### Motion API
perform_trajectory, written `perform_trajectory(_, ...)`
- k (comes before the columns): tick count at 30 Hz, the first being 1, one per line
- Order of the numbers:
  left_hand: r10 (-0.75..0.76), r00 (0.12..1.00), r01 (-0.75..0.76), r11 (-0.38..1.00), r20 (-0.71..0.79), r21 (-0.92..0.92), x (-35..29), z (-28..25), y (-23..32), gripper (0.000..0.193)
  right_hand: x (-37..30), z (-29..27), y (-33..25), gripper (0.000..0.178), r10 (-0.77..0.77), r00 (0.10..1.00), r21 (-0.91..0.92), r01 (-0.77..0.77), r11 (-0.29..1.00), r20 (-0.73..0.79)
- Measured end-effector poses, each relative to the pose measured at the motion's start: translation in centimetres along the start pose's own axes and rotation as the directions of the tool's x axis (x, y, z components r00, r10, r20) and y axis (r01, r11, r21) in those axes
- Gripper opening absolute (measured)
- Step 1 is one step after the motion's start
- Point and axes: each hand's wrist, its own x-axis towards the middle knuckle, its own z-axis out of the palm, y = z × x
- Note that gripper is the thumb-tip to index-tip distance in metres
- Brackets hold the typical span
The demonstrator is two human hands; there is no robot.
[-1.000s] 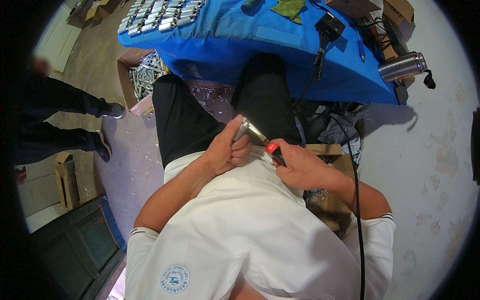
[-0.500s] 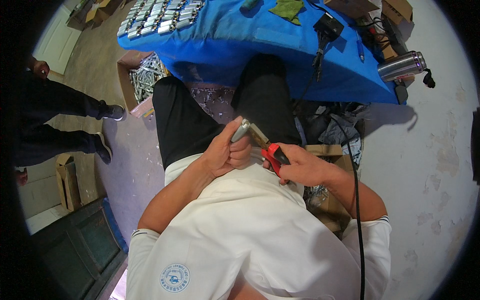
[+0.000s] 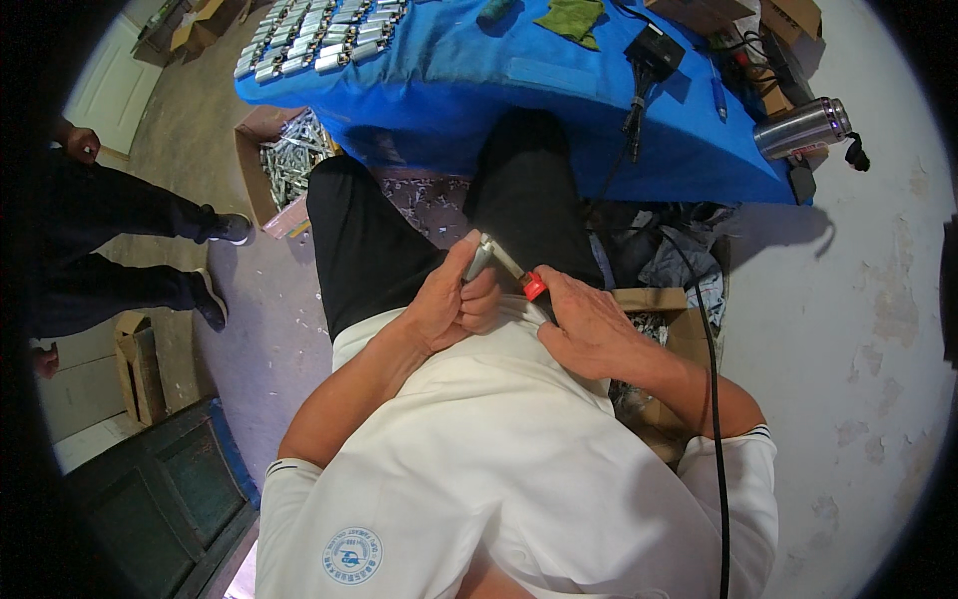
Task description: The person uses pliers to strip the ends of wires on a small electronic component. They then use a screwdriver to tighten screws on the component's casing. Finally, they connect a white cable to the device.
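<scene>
My left hand point(image 3: 454, 304) is closed around a small silver metal piece point(image 3: 477, 262), its end sticking up past the thumb. Red-handled pliers point(image 3: 535, 288) sit in my right hand point(image 3: 589, 324), whose fingers wrap over most of the handles. The pliers' jaws reach to the top end of the silver piece and appear to touch it. Whether they bite on anything there is too small to tell. Both hands are close together over my lap.
Rows of silver pieces point(image 3: 319, 35) lie on the blue-covered table point(image 3: 449, 110), with a green cloth point(image 3: 571, 22), a black adapter point(image 3: 654, 52) and a steel flask point(image 3: 801, 128). A box of metal parts point(image 3: 261, 165) stands left. A black cable point(image 3: 714, 399) hangs at right. Another person point(image 3: 130, 240) stands left.
My right hand has turned over the pliers, so its back faces up and the handles are mostly covered. The jaws look narrower from this angle. My left hand keeps its place.
</scene>
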Motion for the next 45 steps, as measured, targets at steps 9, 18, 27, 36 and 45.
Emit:
perform_trajectory(9,0.020,0.999,-0.020,1.000,0.027,0.010,-0.2,-0.1,-0.1,0.065,0.4,1.2,0.9,0.058,-0.028,0.999,0.110,0.031,0.993,-0.032)
perform_trajectory(18,0.028,0.998,-0.029,0.999,0.054,0.025,-0.2,-0.2,-0.2,0.065,1.0,1.4,1.1,0.060,-0.013,0.999,0.279,0.003,0.960,0.035)
perform_trajectory(27,0.014,0.991,-0.009,0.999,0.131,-0.037,-0.4,-0.3,-0.1,0.064,1.0,2.7,1.9,0.061,-0.130,0.968,0.041,0.142,0.989,-0.215)
perform_trajectory(36,-0.014,0.989,0.023,0.998,0.149,-0.058,-0.3,-0.4,0.1,0.065,1.7,2.5,2.1,0.057,-0.175,0.948,0.032,0.190,0.981,-0.265)
perform_trajectory(45,-0.026,0.978,0.045,0.995,0.205,-0.089,-0.2,-0.4,-0.1,0.064,1.3,3.2,1.9,0.062,-0.176,0.899,-0.068,0.162,0.984,-0.402)
